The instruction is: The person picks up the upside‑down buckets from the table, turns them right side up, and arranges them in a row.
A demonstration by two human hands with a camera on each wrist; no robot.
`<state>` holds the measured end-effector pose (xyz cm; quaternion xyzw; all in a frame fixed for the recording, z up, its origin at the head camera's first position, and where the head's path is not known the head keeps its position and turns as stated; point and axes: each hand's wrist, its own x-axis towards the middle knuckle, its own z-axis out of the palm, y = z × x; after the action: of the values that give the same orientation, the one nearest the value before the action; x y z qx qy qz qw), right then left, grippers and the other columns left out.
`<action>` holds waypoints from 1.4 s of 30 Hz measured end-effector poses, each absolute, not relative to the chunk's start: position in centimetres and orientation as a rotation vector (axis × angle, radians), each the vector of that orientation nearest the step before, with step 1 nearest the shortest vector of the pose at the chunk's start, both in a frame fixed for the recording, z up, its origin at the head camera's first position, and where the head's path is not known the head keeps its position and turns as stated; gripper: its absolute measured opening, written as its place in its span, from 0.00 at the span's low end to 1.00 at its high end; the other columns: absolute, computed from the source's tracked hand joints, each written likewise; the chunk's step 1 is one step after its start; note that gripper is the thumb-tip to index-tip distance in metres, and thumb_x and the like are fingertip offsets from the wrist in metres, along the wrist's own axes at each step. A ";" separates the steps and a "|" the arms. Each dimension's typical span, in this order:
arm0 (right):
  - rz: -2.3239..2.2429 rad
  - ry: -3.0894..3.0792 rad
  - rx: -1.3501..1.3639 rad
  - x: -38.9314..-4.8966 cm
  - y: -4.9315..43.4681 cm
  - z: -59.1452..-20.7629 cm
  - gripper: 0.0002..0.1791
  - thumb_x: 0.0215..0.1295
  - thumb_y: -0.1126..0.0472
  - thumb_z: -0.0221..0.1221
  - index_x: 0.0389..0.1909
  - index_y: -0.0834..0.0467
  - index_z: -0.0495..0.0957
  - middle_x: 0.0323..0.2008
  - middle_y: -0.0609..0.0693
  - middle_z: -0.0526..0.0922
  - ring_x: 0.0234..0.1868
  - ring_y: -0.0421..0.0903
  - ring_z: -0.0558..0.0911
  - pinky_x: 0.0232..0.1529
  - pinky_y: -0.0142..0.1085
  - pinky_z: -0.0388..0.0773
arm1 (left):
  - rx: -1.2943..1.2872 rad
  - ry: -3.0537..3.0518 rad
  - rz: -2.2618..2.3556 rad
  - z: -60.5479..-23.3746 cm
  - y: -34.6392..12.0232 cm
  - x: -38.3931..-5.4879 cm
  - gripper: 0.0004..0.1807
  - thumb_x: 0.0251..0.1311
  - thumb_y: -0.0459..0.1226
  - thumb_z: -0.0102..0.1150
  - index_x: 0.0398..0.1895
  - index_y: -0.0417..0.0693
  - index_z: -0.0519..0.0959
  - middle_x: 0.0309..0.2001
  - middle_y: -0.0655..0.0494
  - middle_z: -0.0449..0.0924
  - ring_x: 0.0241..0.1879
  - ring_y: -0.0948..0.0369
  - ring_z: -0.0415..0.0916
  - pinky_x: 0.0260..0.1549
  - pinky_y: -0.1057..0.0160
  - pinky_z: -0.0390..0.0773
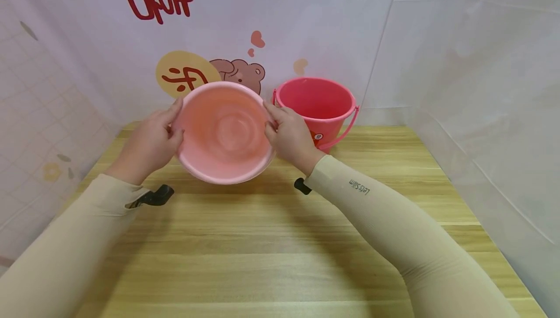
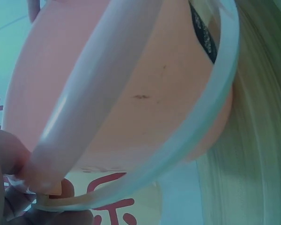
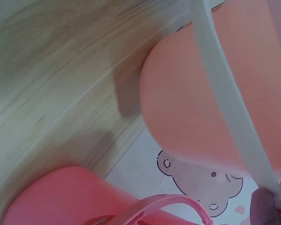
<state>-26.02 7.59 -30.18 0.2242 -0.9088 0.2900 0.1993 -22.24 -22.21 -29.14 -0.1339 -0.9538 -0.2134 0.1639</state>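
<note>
A light pink bucket (image 1: 229, 135) is held up above the table, its mouth tilted toward me. My left hand (image 1: 150, 143) grips the rim on the left side, thumb on the inner side. On the opposite side, my right hand (image 1: 292, 134) pinches the rim. A whitish handle (image 3: 229, 108) hangs along the outside of the bucket in the right wrist view. In the left wrist view, fingers of the left hand (image 2: 9, 164) hold the rim near the handle's end. The bucket's underside is hidden in the head view.
A darker pink bucket (image 1: 315, 99) stands upright at the back of the wooden table (image 1: 245, 259), just right of my right hand, its handle (image 1: 347, 131) hanging down. White printed cloth (image 1: 328, 26) encloses the back and sides.
</note>
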 end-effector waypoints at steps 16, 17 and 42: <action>0.745 -2.564 0.741 -25.9 8.1 -30.8 0.34 0.65 0.47 0.53 0.70 0.44 0.54 0.54 0.47 0.77 0.46 0.41 0.77 0.49 0.32 0.78 | -0.333 -2.809 -0.666 -27.6 -22.6 -22.4 0.35 0.63 0.41 0.49 0.69 0.72 0.48 0.55 0.43 0.72 0.30 0.54 0.73 0.18 0.62 0.75; 0.741 -2.567 0.741 -25.9 8.1 -30.8 0.34 0.65 0.46 0.53 0.70 0.44 0.54 0.55 0.47 0.77 0.47 0.41 0.76 0.49 0.32 0.78 | -0.330 -2.817 -0.670 -27.5 -22.7 -22.5 0.34 0.63 0.41 0.49 0.69 0.72 0.48 0.56 0.43 0.72 0.30 0.54 0.74 0.18 0.62 0.75; 0.707 -2.551 0.746 -26.2 8.1 -30.4 0.32 0.63 0.54 0.49 0.68 0.56 0.59 0.18 0.44 0.69 0.20 0.40 0.69 0.25 0.30 0.71 | -0.253 -2.848 -0.754 -27.0 -23.3 -22.9 0.33 0.60 0.57 0.49 0.69 0.70 0.54 0.64 0.44 0.64 0.52 0.47 0.75 0.36 0.53 0.81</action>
<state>-26.19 8.08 -30.45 0.2661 -0.9098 0.2522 0.1946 -22.87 -23.30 -26.99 -0.0851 -0.9590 -0.2540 0.0919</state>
